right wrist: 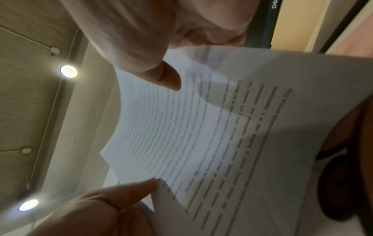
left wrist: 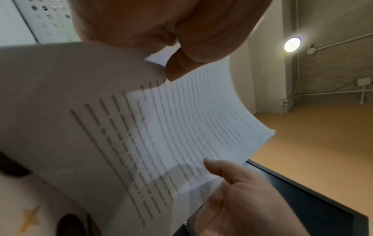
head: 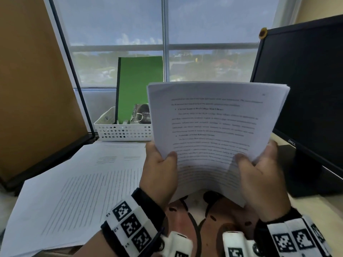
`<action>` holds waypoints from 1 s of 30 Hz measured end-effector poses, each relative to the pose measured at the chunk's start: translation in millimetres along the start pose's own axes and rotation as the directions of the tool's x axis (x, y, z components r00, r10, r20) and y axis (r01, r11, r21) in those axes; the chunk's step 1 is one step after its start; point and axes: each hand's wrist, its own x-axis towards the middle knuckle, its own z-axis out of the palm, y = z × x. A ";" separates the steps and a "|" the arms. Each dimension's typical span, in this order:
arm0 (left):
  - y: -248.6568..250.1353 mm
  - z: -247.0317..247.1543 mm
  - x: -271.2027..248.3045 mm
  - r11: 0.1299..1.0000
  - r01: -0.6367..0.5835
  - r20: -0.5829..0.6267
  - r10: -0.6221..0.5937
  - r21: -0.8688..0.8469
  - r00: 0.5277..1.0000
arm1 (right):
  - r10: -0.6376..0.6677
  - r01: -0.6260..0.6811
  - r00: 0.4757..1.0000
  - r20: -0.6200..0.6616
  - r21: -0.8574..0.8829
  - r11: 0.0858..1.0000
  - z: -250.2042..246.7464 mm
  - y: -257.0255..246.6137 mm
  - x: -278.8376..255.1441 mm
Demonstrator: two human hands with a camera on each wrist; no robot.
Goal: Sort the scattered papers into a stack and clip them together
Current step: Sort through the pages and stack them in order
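Observation:
A stack of printed white papers (head: 213, 123) stands upright above the desk, bowed slightly toward me. My left hand (head: 159, 164) grips its lower left edge, thumb on the front page. My right hand (head: 259, 169) grips the lower right edge the same way. The left wrist view shows the stack (left wrist: 181, 127) with my left thumb (left wrist: 179, 67) on top and my right hand (left wrist: 232, 183) at the far edge. The right wrist view shows the stack (right wrist: 201, 135) between my right thumb (right wrist: 167, 76) and my left hand (right wrist: 113, 199). More printed sheets (head: 74, 191) lie spread on the desk at left. No clip is visible.
A white perforated basket (head: 122, 130) holding a green notebook (head: 139, 86) and a spiral pad stands at the back by the window. A black Dell monitor (head: 306, 93) fills the right side. A brown partition (head: 33, 89) walls the left. A patterned mat (head: 194, 219) lies under my wrists.

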 end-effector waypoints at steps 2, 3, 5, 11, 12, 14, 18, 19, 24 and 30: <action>0.6 -1.7 2.4 1.000 0.017 0.030 -0.017 0.003 0.999 | -0.006 0.005 0.999 0.053 0.008 1.000 1.3 0.5 1.9; 1.6 -2.7 3.8 1.000 0.022 0.058 -0.022 -0.007 0.998 | -0.012 0.012 0.997 0.071 0.005 1.000 2.6 -0.2 2.5; 1.8 -5.9 8.0 0.999 0.029 0.084 -0.026 -0.026 0.996 | -0.031 0.031 0.997 0.069 0.006 1.000 3.5 0.4 4.0; -11.6 -17.6 8.7 0.996 0.086 0.134 -0.086 0.004 0.987 | -0.001 -0.004 0.998 0.070 0.075 0.997 -2.2 6.8 4.5; -12.5 -18.8 9.7 0.996 0.091 0.142 -0.091 0.010 0.986 | -0.006 -0.001 0.995 0.101 0.067 0.998 -2.3 7.3 7.2; -11.8 -19.5 14.3 0.998 0.069 0.149 -0.069 0.005 0.986 | -0.017 0.007 0.991 0.130 0.077 0.997 -3.1 5.2 12.8; -8.5 -17.9 15.2 0.998 0.067 0.170 -0.064 -0.011 0.983 | -0.031 0.020 0.994 0.104 0.105 0.994 -7.2 7.8 18.8; -11.1 -17.7 13.7 0.996 0.087 0.180 -0.086 -0.001 0.980 | -0.019 0.008 0.995 0.100 0.106 0.994 -7.7 11.3 17.3; -26.9 -18.6 15.8 0.983 0.179 0.225 -0.185 0.046 0.957 | 0.085 -0.103 0.988 0.130 0.144 0.984 -8.3 28.2 10.1; -12.5 -16.7 23.3 0.991 0.086 0.279 -0.111 0.102 0.954 | 0.020 -0.039 0.989 0.148 0.132 0.990 -4.4 13.4 30.0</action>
